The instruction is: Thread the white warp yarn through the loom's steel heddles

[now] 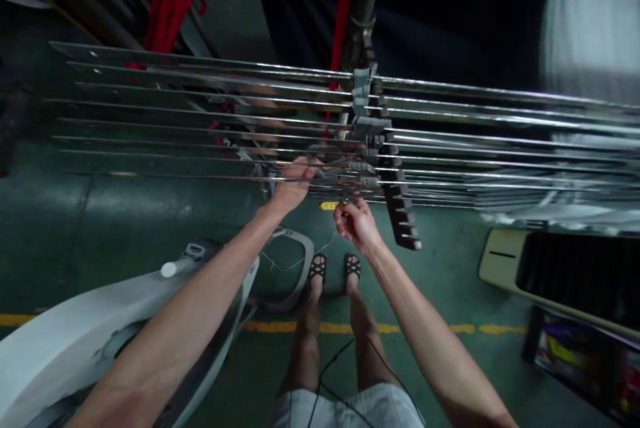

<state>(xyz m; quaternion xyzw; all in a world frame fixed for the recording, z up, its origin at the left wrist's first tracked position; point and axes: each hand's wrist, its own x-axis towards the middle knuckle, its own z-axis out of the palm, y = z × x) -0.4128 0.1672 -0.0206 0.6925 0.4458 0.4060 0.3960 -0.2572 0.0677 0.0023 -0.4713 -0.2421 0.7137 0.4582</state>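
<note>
Several long, thin metal bars [215, 116] run side by side across the view. Grey wrappings [369, 127] sit on them near the middle, beside a dark notched bar [397, 198]. My left hand [294, 183] is closed at the nearer bars, its fingertips pinched by a small grey piece [316, 165]. What exactly it grips is blurred. My right hand [359, 223] is just below the nearest bars, thumb and fingers curled together. Anything between those fingers is too small to make out.
At lower left stands a white curved machine part [60, 315] with a grey looped frame [303, 261]. A cream-edged dark box [505, 258] is at right. Red straps [167, 11] hang at upper left. A yellow strip [329, 206] shows below the bars.
</note>
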